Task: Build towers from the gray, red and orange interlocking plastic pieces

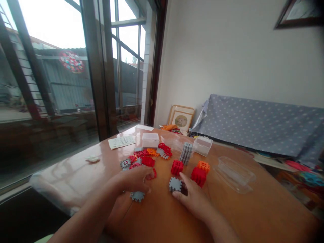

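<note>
Nearest the camera, both forearms reach out over the glossy brown wooden surface [253, 216]. Right hand [193, 199] lies palm-down, fingers [182, 178] closed loosely round a grey toothed plastic cube [175, 184], which rests on the surface w/ a dark piece just behind it, too shaded to identify. Left hand [138, 179] is curled over a small red toothed plastic tile [154, 173], fingertips pinching it; only an edge of the tile shows. A flat grey toothed plastic tile [137, 196] lies loose just below the left wrist, not touched.

Step in hand, as I judge it: building interlocking tiles into cubes, w/ the grey cube being steadied while the left picks up another piece. Next move prob. calls for lining up the teeth of the red tile w/ the notches on the cube and pressing straight in, w/o letting the cube skid.

Just beyond the right hand: three finished cubes, two red [177, 167] [198, 176] and one orange [204, 166], close together. Behind them, an upright stack of grey tiles [186, 153]. Left of that, a scattered heap of red, orange & grey tiles [149, 156]. A clear plastic lid [234, 173] lies to the right.

Further back: two small clear plastic boxes [150, 140] [203, 145], a printed paper sheet [122, 141], then a framed picture [181, 118] leaning on the wall and a grey dotted cloth [263, 123].
</note>
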Motion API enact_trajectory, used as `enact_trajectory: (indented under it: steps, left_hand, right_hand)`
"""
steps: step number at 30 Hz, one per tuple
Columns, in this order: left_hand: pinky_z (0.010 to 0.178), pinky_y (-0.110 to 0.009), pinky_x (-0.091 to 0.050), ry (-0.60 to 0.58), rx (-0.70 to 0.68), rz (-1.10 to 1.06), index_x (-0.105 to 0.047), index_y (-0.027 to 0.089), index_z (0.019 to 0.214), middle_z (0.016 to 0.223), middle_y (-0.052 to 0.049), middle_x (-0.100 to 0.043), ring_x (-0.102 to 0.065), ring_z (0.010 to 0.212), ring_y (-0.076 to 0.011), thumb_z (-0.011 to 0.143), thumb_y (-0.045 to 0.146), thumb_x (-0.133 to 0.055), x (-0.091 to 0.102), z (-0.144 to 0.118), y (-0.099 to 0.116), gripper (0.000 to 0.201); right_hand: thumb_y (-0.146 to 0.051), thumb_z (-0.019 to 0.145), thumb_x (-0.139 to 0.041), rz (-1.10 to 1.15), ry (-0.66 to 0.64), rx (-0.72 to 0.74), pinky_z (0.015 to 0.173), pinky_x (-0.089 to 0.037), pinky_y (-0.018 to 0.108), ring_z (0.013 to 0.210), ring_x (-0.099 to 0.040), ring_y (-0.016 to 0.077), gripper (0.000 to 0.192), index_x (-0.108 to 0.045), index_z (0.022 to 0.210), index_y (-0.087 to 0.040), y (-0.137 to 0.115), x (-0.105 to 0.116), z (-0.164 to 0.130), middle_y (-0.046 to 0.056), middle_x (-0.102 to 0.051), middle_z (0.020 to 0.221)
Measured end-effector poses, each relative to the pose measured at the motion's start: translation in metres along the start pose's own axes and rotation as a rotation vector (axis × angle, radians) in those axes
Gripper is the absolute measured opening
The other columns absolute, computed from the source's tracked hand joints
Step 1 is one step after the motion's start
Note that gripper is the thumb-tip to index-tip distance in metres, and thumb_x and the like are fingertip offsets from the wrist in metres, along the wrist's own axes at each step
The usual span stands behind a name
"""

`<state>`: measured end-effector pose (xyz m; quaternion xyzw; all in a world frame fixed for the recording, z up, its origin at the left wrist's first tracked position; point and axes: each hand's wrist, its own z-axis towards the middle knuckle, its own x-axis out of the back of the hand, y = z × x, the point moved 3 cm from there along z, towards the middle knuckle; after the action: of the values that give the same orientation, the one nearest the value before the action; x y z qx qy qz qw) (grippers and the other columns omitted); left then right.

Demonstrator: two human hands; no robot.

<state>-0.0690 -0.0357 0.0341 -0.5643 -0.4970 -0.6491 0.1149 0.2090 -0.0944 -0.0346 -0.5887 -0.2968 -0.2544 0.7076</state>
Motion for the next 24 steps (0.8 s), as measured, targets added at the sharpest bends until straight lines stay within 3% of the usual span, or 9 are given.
enact_trajectory:
  steps: [6,8,11,13,18,24]
  left_hand:
    - [0.111,-0.045,-0.039,0.149,-0.127,0.047,-0.067,0.025,0.122,0.128,-0.008,-0.065,-0.058,0.121,-0.0318,0.073,0.047,-0.079,-0.002,-0.024,0.002,0.055]
    - [0.119,-0.054,-0.029,0.16,-0.124,0.077,-0.064,0.028,0.132,0.142,-0.01,-0.059,-0.05,0.135,-0.0381,0.07,0.058,-0.08,-0.003,-0.033,-0.001,0.07]
    - [0.12,-0.07,-0.012,0.11,-0.039,0.151,-0.049,0.032,0.152,0.164,-0.014,-0.037,-0.025,0.151,-0.0498,0.057,0.071,-0.083,-0.009,-0.048,-0.011,0.108]
    - [0.119,-0.075,-0.006,0.067,0.026,0.188,-0.037,0.031,0.159,0.169,-0.015,-0.025,-0.013,0.154,-0.0513,0.052,0.073,-0.084,-0.015,-0.056,-0.019,0.124]
    - [0.124,-0.067,-0.009,0.121,0.061,0.189,-0.039,0.026,0.158,0.168,-0.015,-0.027,-0.016,0.156,-0.0437,0.069,0.066,-0.077,-0.025,-0.058,-0.034,0.105]
    - [0.124,-0.064,-0.017,0.211,-0.018,0.142,-0.052,0.029,0.15,0.163,-0.013,-0.039,-0.028,0.153,-0.0425,0.078,0.064,-0.071,-0.026,-0.031,-0.042,0.082]
  right_hand:
    - [-0.053,0.083,-0.074,0.039,0.044,-0.004,0.108,-0.046,0.045,0.132,-0.057,0.0313,0.088,-0.038,0.157,-0.023,0.002,-0.001,0.002,0.013,-0.055,0.15]
    - [-0.055,0.083,-0.072,0.016,0.095,-0.001,0.1,-0.051,0.044,0.121,-0.064,0.0312,0.086,-0.04,0.156,-0.024,-0.002,0.003,0.003,0.013,-0.058,0.146]
    - [-0.06,0.087,-0.066,-0.023,0.217,-0.009,0.082,-0.056,0.041,0.091,-0.072,0.0262,0.076,-0.047,0.152,-0.026,-0.012,0.01,0.002,0.012,-0.067,0.132]
    - [-0.061,0.091,-0.058,-0.012,0.299,0.005,0.076,-0.057,0.038,0.08,-0.071,0.0229,0.065,-0.054,0.146,-0.025,-0.02,0.013,0.0,0.01,-0.07,0.121]
    - [-0.059,0.095,-0.052,0.062,0.37,0.09,0.08,-0.057,0.036,0.085,-0.071,0.0234,0.053,-0.067,0.13,-0.021,-0.033,0.011,-0.004,0.009,-0.073,0.106]
    - [-0.054,0.099,-0.051,0.157,0.354,0.148,0.087,-0.056,0.035,0.099,-0.071,0.0249,0.045,-0.07,0.124,-0.022,-0.036,0.015,-0.008,0.009,-0.074,0.113]
